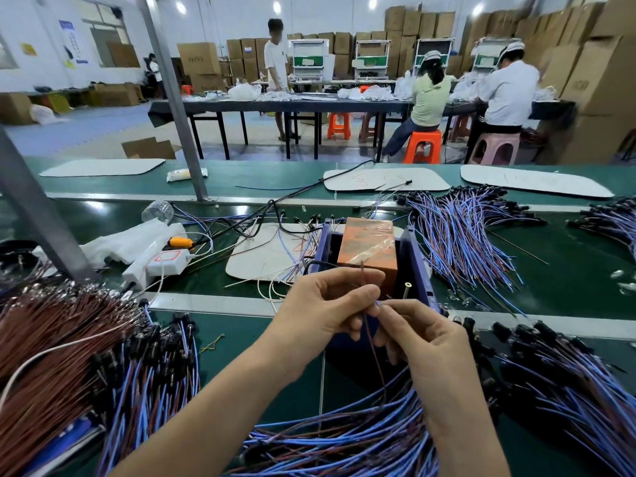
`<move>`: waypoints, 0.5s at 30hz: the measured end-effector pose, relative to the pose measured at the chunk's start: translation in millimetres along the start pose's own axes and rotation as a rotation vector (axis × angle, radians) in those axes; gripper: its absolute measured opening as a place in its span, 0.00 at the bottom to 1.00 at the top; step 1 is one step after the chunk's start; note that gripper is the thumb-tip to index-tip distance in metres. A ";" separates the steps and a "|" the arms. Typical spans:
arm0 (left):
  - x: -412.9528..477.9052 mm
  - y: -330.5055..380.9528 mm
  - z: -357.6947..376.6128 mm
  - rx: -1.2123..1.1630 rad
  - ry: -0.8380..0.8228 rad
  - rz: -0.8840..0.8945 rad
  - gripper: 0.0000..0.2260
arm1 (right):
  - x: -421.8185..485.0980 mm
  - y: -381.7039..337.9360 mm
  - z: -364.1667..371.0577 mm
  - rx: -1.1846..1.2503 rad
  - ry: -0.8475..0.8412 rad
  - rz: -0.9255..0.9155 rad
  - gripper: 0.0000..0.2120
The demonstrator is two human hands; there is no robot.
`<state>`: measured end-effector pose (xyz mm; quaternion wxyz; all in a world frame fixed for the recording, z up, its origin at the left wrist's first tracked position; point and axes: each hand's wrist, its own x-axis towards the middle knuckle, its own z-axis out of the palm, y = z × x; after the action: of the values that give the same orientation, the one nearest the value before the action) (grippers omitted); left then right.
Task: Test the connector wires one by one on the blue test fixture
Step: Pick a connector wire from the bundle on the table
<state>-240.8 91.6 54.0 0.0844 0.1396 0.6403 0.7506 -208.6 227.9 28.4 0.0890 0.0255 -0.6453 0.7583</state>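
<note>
Both hands work just in front of the blue fixture (418, 259), mid-bench. The left hand (327, 308) has its fingers curled and pinches one thin brown wire (371, 342) near its upper end. The right hand (426, 339) pinches the same wire just below, thumb against forefinger. The wire's tail hangs down into the loose pile (344, 445) of blue and brown wires at the near edge. Risks, as judged:

1. The tail may snag in that pile and drag neighbours up, so a tangle reaches the fixture.
2. The wire tip is blurred and I cannot tell how it is oriented. A poor seat against the brass pin (407, 290) beside the orange block (366, 244) could give a false reading.
3. Piles lie on both sides, so tested and untested wires could get mixed.
</note>
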 end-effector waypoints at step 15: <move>-7.8 76.4 -3.6 -0.202 -0.070 0.392 0.06 | -6.2 -4.1 -13.5 -0.245 -0.259 0.010 0.14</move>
<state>-230.6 73.1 128.0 -0.0274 0.2781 0.5191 0.8078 -200.8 241.1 29.2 0.0038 0.1088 -0.7392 0.6647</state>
